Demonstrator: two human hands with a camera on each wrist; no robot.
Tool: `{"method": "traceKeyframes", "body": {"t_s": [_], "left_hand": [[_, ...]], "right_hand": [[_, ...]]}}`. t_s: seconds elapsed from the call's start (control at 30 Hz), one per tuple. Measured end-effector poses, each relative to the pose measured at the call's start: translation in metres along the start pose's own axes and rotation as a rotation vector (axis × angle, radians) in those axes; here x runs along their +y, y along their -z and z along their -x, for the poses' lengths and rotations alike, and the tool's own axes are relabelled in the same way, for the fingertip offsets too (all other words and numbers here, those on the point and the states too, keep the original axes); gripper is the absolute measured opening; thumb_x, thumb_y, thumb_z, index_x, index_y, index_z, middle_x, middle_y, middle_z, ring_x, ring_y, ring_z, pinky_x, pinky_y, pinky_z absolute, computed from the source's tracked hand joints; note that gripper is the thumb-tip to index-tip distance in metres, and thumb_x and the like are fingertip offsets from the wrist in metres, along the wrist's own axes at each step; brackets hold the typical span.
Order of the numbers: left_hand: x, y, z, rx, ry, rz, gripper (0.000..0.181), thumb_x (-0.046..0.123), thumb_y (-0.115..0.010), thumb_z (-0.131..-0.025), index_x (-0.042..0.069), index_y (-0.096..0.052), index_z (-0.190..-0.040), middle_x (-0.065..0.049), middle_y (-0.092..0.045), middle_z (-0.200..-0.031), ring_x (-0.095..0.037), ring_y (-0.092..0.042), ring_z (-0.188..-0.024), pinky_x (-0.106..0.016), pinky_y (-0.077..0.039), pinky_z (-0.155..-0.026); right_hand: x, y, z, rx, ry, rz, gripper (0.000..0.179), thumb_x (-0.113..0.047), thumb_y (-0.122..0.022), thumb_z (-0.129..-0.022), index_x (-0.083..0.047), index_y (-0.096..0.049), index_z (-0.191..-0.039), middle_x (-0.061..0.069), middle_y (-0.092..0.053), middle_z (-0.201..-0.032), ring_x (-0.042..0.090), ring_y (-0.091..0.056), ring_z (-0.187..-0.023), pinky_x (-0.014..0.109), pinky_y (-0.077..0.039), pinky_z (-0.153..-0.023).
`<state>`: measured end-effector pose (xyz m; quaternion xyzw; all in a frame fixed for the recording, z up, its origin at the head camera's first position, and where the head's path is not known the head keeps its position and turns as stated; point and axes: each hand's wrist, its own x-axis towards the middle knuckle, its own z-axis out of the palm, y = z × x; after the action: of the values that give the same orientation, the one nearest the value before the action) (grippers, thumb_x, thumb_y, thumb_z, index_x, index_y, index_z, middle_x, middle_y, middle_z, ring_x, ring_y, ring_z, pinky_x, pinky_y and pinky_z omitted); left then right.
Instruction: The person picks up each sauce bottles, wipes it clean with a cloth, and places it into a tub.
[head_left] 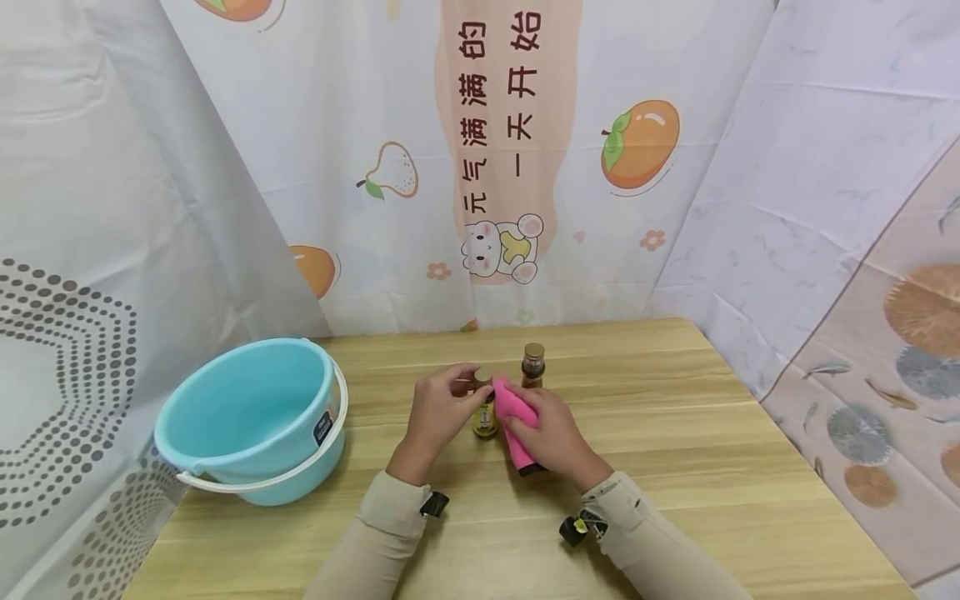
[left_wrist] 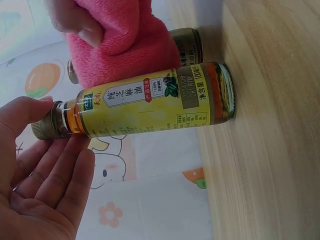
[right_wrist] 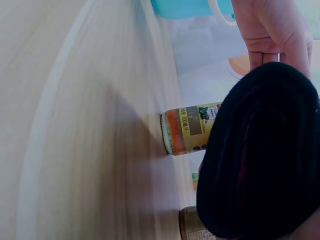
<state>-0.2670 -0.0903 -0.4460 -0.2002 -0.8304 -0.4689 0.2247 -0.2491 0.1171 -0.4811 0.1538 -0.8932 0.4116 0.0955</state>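
A small sesame oil bottle (left_wrist: 150,105) with a yellow label stands upright on the wooden table. My left hand (head_left: 438,408) pinches it at the neck, just under the gold cap (left_wrist: 45,127), between thumb and fingers. In my right hand (head_left: 555,433) is a folded bright pink plush cloth (head_left: 516,421) with a dark end (right_wrist: 265,155). In the left wrist view the cloth lies against the bottle's side near the top of its label. Just behind, a second gold-capped bottle (head_left: 533,364) stands partly hidden by the cloth and right hand.
A light blue bucket (head_left: 277,487) with a white handle (head_left: 285,473) stands on the left side of the table. The wooden tabletop (head_left: 675,483) reaches back to a printed curtain (head_left: 360,275). Each wrist carries a small black camera.
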Motion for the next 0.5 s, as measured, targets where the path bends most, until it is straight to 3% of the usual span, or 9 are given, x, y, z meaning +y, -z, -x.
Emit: {"method": "traceKeyframes", "body": {"t_s": [0.3, 0.5], "left_hand": [[-0.0004, -0.0003, 0.0009, -0.012, 0.044, 0.016, 0.031, 0.020, -0.086, -0.087, 0.009, -0.077, -0.114, -0.006, -0.080, -0.099, -0.017, -0.079, -0.086, -0.037, -0.065, -0.076], [-0.0013, -0.0015, 0.0000, -0.008, 0.040, 0.012, 0.033, 0.023, -0.087, -0.086, 0.010, -0.077, -0.115, -0.006, -0.080, -0.101, -0.016, -0.079, -0.088, -0.033, -0.065, -0.076]], "right_hand": [[0.0010, -0.0034, 0.0023, -0.012, 0.005, 0.011, 0.052, -0.025, -0.074, -0.094, -0.023, -0.063, -0.144, 0.007, -0.069, -0.112, 0.015, -0.059, -0.087, 0.032, -0.053, -0.071], [0.0024, -0.0040, 0.0028, -0.030, -0.013, 0.015, 0.051, -0.025, -0.075, -0.094, -0.025, -0.063, -0.144, 0.008, -0.068, -0.118, 0.014, -0.059, -0.088, 0.033, -0.054, -0.072]]}}
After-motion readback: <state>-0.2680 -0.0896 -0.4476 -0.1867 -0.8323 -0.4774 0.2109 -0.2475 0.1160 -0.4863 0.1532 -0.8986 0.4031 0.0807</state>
